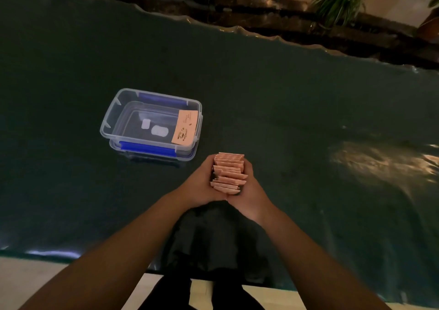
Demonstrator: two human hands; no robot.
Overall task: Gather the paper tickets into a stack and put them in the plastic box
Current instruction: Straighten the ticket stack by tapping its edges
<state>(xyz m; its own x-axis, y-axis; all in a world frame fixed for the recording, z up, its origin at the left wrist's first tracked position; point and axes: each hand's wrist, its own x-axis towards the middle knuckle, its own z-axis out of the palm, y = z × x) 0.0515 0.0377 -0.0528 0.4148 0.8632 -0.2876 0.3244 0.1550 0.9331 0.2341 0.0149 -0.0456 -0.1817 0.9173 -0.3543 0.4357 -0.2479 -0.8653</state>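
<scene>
A bunch of pink paper tickets (228, 172) stands on edge on the dark table, pressed together between both palms. My left hand (202, 183) clasps its left side and my right hand (251, 190) its right side, with the thumbs meeting at the near end. A clear plastic box (111, 119) with blue latch handles sits open to the upper left of my hands. One pink ticket (185, 126) leans against the box's right inner wall.
The dark glossy table (308, 119) stretches wide on all sides; its near edge runs below my forearms. Beyond the wavy far edge are a dark ledge and potted plants (339, 0). Two pale patches show on the box's floor.
</scene>
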